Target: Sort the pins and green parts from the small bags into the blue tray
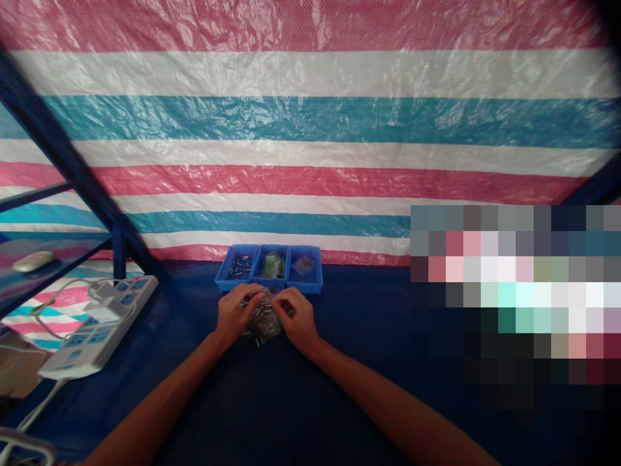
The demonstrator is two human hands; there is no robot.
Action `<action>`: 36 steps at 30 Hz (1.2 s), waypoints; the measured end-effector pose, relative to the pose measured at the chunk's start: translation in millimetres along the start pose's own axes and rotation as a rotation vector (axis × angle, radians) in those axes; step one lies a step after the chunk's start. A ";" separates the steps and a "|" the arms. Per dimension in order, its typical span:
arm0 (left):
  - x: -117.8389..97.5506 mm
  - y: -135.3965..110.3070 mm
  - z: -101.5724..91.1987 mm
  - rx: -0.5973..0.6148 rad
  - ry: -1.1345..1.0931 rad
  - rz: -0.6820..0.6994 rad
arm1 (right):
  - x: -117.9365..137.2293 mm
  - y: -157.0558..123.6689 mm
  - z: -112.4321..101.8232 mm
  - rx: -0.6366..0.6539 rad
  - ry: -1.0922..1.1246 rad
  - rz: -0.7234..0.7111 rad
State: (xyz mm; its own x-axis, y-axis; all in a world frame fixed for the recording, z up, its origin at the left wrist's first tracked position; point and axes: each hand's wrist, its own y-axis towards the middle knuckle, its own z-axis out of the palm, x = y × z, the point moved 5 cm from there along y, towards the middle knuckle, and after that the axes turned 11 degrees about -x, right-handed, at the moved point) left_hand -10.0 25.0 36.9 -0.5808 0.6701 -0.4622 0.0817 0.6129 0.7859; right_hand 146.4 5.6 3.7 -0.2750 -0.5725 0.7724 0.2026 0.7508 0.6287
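My left hand and my right hand meet over the dark blue table, close in front of a row of blue bins. Between them is a clear plastic bag with small shiny metal pieces in or under it; which of these cannot be told. Both hands have their fingers closed in a pinch at the bag's upper edges. A few thin metal pins stick out at its near side. The left blue bin holds loose metal pins, the middle bin greenish packets, and the right bin a small clear packet.
On the left lies a white power strip with plugs and cables. Dark blue frame bars rise beside it, with a pale mouse-like object on a shelf. A striped plastic sheet hangs behind. The right side is pixelated.
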 end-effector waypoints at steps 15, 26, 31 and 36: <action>7.2 -0.6 3.8 0.024 -0.079 -0.139 | -20.6 -3.2 1.6 -0.044 0.086 0.205; 3.1 5.0 -4.0 -0.057 -0.008 -0.012 | -47.7 23.5 -9.9 -0.499 0.679 0.820; 1.8 3.4 -4.0 -0.036 0.001 -0.019 | -32.0 37.6 -23.8 -0.244 0.164 0.567; 3.4 1.7 -4.0 0.002 0.017 -0.042 | -19.6 41.4 -15.4 0.352 -0.615 0.171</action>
State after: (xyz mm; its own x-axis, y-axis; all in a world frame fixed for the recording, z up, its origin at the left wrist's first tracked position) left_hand -15.1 26.6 38.3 -0.5978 0.6362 -0.4876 0.0587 0.6414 0.7649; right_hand 174.7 42.9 16.0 -0.7659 -0.2267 0.6016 0.0040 0.9341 0.3570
